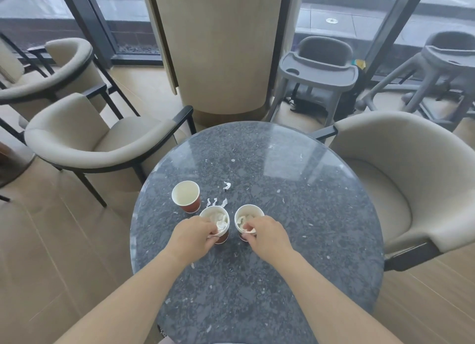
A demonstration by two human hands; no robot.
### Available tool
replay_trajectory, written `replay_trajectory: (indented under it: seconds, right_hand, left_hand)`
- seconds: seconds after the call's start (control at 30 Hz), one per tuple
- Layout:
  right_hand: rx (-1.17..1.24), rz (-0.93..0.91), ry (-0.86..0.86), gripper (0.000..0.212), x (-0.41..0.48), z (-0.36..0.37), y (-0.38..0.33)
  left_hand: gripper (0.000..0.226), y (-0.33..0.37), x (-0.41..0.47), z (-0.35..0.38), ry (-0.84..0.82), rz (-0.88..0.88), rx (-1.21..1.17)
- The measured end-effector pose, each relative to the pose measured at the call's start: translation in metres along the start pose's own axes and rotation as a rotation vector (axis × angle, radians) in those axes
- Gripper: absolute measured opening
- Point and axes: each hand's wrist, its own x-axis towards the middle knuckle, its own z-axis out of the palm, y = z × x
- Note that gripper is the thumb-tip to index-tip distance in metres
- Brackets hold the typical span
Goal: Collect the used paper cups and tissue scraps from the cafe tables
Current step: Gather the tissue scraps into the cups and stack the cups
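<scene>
Empty cup point(185, 196): landmark. Just right, middle cup point(224, 237), left hand point(191, 237) pinching tissue point(221, 225) at its rim. Farther right, third cup point(257, 211), right hand point(267, 234) apparently pinching likewise. Cups likely serve as bins.

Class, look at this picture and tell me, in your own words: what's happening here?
A person is clearing a round table. The left hand grips the middle cup, the right hand grips the right cup, both at the near rim; each cup holds crumpled tissue. A third cup stands empty behind, and tissue scraps lie beside it.
</scene>
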Motion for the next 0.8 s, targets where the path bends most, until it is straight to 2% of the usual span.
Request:
replay_trajectory:
  seconds: [0.17, 0.5, 0.67, 0.8]
  right_hand:
    - [0.026, -0.035, 0.035, 0.015, 0.012, -0.005, -0.006]
    - [0.027, -0.078, 0.034, 0.019, 0.058, -0.022, -0.014]
    - [-0.007, -0.078, -0.030, 0.020, 0.084, -0.024, -0.011]
    - [-0.039, -0.070, -0.102, 0.022, 0.110, -0.020, -0.008]
  left_hand:
    - [0.027, -0.003, -0.003, -0.009, 0.124, -0.005, -0.153]
    - [0.018, -0.030, 0.034, -0.038, 0.248, -0.127, -0.235]
    - [0.035, -0.054, 0.060, -0.033, 0.178, -0.222, -0.156]
    - [0.039, -0.065, 0.085, -0.020, 0.085, -0.208, -0.107]
